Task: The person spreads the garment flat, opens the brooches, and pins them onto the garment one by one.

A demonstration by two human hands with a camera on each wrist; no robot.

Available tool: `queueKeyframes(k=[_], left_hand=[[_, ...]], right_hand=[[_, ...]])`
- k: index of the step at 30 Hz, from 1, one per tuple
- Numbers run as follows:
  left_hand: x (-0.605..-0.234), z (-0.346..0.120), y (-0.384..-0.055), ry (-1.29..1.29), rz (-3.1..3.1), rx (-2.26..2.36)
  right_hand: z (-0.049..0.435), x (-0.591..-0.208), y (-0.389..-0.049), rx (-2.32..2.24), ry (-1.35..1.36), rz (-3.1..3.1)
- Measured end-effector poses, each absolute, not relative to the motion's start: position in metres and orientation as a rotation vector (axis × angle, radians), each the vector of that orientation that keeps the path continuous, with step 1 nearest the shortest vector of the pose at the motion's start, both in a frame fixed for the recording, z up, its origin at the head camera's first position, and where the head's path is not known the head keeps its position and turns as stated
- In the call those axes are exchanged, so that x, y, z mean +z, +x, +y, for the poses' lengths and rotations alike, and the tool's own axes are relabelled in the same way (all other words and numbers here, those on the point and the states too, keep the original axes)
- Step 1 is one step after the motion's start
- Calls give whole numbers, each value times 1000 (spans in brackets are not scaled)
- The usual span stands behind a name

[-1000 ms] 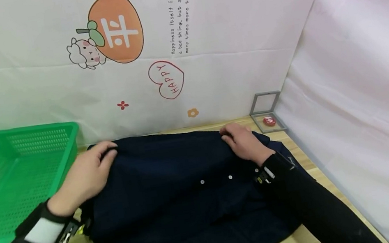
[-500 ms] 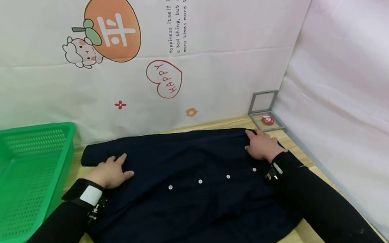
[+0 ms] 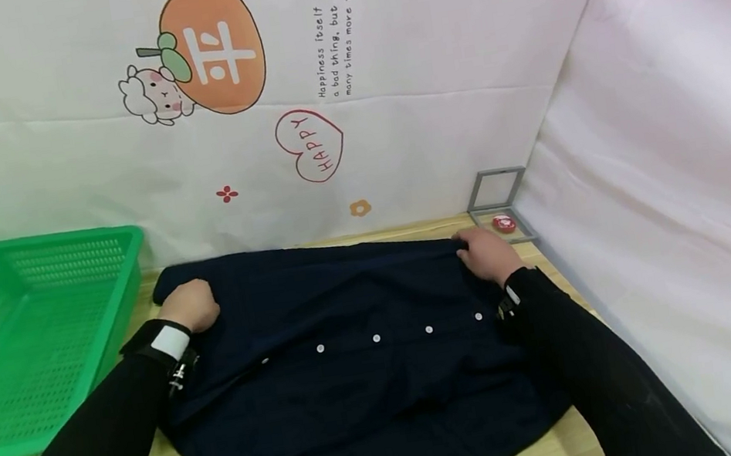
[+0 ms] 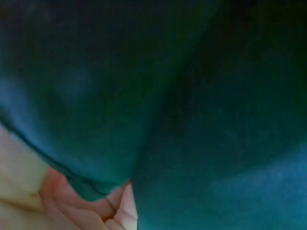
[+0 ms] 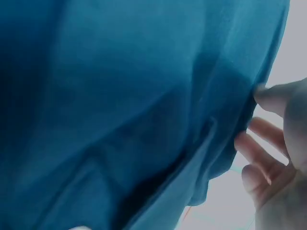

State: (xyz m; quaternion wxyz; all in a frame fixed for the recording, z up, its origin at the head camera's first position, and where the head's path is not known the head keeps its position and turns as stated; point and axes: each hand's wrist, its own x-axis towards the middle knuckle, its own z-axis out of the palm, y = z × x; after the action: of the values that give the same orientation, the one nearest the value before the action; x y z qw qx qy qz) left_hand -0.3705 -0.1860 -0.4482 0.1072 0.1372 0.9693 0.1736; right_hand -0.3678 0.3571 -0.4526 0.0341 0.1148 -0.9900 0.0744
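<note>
A dark navy button-up shirt (image 3: pixel 348 300) lies spread on the table, with a row of several white buttons across its middle. Its fabric fills most of both wrist views. My left hand (image 3: pixel 190 305) grips the cloth near the shirt's far left end, knuckles up; in the left wrist view, curled fingers (image 4: pixel 91 211) show partly behind the fabric. At the far right, my right hand (image 3: pixel 487 254) pinches the shirt's edge. The right wrist view shows the thumb and fingertips of that hand (image 5: pixel 273 153) at the cloth's border. Folds hide part of the leftmost button.
A green perforated basket (image 3: pixel 78 377) stands at the left. In the back right corner sits a small grey-framed clear case (image 3: pixel 511 214), lid up, holding a red item (image 3: pixel 504 223). A printed white cloth (image 3: pixel 411 151) hangs behind the wooden table (image 3: pixel 571 441).
The left hand left the far edge, spread over the cloth, then curled and gripped it. The right hand moved right along the edge. More buttons show, and the far left end lies flatter.
</note>
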Motion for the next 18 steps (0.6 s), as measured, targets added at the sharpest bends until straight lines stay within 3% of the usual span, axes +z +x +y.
queueKeyframes(k=[10, 14, 18], left_hand=[[-436, -194, -372, 201, 3083, 924], [-435, -186, -364, 158, 3070, 742], [-431, -168, -328, 238, 3040, 405]], right_hand=[[344, -445, -378, 230, 206, -2988], [337, -446, -369, 269, 218, -3086], [326, -437, -339, 303, 266, -3303]])
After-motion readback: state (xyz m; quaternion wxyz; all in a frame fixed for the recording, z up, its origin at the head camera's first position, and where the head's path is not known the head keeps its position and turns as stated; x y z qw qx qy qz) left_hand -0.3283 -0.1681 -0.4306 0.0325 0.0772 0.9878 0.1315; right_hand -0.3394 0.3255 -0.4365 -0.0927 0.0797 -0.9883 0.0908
